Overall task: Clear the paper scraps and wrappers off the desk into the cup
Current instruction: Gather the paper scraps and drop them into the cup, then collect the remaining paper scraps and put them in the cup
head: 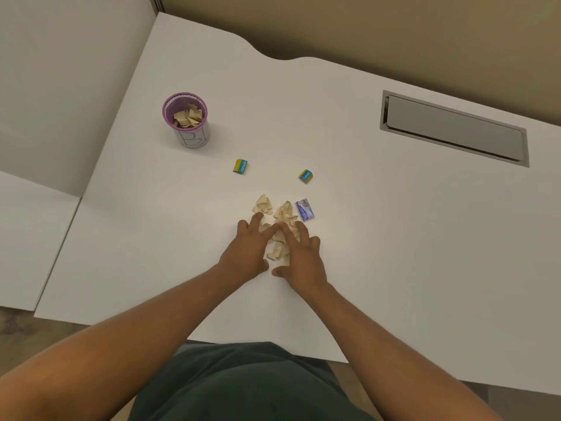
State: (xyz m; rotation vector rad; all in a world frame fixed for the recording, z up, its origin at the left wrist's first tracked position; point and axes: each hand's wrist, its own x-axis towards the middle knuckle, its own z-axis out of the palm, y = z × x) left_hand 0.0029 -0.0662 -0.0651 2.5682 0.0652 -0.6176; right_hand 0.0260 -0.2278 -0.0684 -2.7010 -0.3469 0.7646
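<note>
Paper scraps (277, 221) lie in a pile mid-counter (364, 238), far from every edge. The left hand (247, 253) and right hand (300, 258) press on them, fingers spread wide, grip loose. The cup (189, 123) stands well apart, with bare room between.

The cup (185, 118) stands upright on the white surface (349, 123); it has a purple mesh rim and a white wall with a drawn mark, and beige paper pieces already fill it near to the top. Well apart from the cup, toward the person, lies a loose pile of torn beige paper scraps (277, 221). A yellow and teal wrapper (240, 166) lies between the cup and the pile. A second yellow and teal wrapper (305, 176) lies farther from the cup, and a blue wrapper (304, 209) lies just beside the pile, on its side away from the cup.
</note>
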